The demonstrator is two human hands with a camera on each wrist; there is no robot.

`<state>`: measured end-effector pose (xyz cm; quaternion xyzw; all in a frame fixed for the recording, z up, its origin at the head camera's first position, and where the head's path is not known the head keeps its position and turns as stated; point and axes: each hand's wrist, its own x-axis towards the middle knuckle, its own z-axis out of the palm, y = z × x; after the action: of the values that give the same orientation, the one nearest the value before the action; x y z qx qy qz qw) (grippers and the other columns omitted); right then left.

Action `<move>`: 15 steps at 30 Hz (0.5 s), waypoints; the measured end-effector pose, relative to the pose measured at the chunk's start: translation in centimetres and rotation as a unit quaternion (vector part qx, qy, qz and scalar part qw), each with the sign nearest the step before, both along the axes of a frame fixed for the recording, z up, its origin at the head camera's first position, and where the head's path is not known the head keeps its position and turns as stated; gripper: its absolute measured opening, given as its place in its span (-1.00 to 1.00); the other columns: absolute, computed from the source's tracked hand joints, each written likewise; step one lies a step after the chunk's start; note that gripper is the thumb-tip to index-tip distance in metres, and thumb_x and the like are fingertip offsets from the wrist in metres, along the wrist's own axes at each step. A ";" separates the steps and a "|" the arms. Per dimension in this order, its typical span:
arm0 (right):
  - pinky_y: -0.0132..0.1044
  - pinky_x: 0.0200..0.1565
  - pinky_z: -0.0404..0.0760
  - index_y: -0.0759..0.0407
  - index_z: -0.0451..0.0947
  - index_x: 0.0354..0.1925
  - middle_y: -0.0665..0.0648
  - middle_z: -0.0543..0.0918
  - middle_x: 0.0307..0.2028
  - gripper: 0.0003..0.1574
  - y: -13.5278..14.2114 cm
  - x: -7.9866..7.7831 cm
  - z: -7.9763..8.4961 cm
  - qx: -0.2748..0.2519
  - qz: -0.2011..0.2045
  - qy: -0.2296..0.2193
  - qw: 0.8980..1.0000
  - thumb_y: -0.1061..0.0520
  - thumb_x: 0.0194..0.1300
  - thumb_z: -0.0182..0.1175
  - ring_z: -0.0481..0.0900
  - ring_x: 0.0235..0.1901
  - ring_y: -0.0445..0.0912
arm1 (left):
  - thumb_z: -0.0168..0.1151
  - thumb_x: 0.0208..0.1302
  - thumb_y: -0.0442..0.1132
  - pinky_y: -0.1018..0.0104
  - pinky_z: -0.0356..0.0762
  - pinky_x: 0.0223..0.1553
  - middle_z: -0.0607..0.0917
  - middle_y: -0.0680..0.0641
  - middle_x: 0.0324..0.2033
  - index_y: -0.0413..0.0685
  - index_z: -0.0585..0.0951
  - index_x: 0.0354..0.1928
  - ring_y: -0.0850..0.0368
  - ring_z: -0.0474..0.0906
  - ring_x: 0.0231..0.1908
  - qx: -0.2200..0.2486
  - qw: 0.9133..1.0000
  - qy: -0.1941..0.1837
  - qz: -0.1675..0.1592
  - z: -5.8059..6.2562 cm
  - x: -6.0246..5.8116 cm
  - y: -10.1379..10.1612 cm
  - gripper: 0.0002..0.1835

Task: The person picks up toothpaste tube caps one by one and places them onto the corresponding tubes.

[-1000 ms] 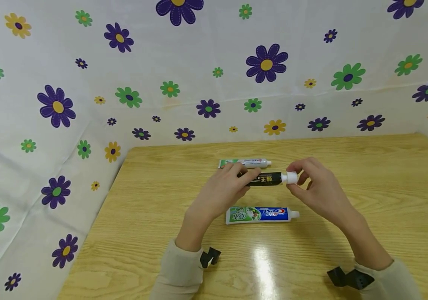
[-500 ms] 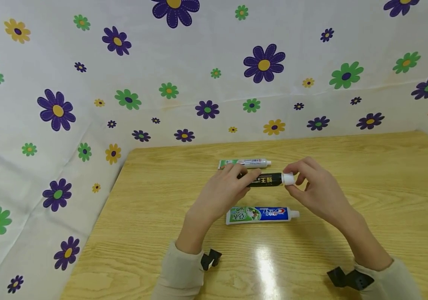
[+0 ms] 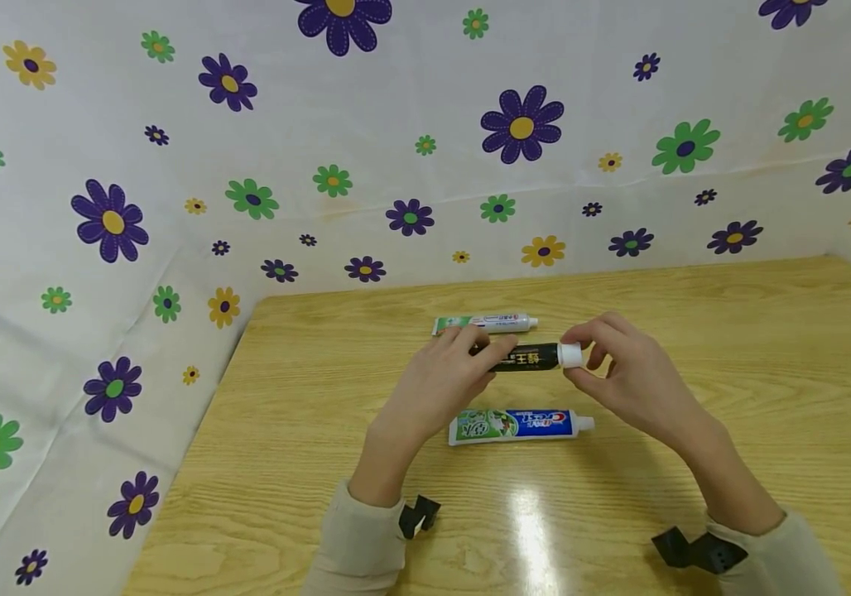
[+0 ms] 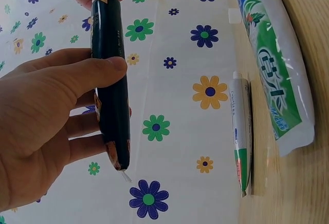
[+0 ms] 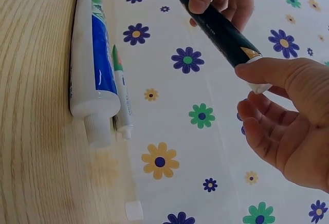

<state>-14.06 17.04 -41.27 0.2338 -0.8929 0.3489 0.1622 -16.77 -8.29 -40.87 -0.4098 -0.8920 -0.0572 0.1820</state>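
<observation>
A black toothpaste tube (image 3: 533,357) with gold lettering is held level above the table, its cap end pointing right. My left hand (image 3: 436,377) grips the tube's body, thumb on one side and fingers on the other, as the left wrist view shows. My right hand (image 3: 634,377) pinches the white cap (image 3: 570,356) between thumb and fingers. The cap sits against the tube's end with no gap visible. In the right wrist view the thumb and fingers partly hide the cap (image 5: 258,87).
A blue, green and white Crest toothpaste tube (image 3: 522,425) lies nearer on the wooden table (image 3: 284,414). Behind the hands lies a smaller white and green tube (image 3: 496,323). A small white piece (image 5: 134,210) shows in the right wrist view. Flowered cloth (image 3: 425,174) borders the table.
My right hand has moved slightly left, bringing the cap over the tube's neck; the white gap seen earlier between cap and tube has closed. My left hand keeps its grip.
</observation>
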 end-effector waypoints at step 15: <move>-0.37 -0.42 0.55 0.12 0.63 -0.07 -0.02 0.60 -0.28 -0.63 0.8 -0.1 0.2 -0.045 0.042 -0.074 0.995 0.28 0.13 0.45 0.53 -0.38 -0.17 | 0.34 0.32 -0.19 0.20 0.66 -0.21 0.61 -0.03 -0.15 0.17 0.53 0.19 0.08 0.57 -0.21 0.003 1.000 0.030 -0.001 0.1 0.1 0.1 -0.59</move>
<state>-14.20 17.81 -41.09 0.2369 -0.8754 0.4113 0.0914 -16.66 -8.21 -40.77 -0.4112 -0.8857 -0.0476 0.2101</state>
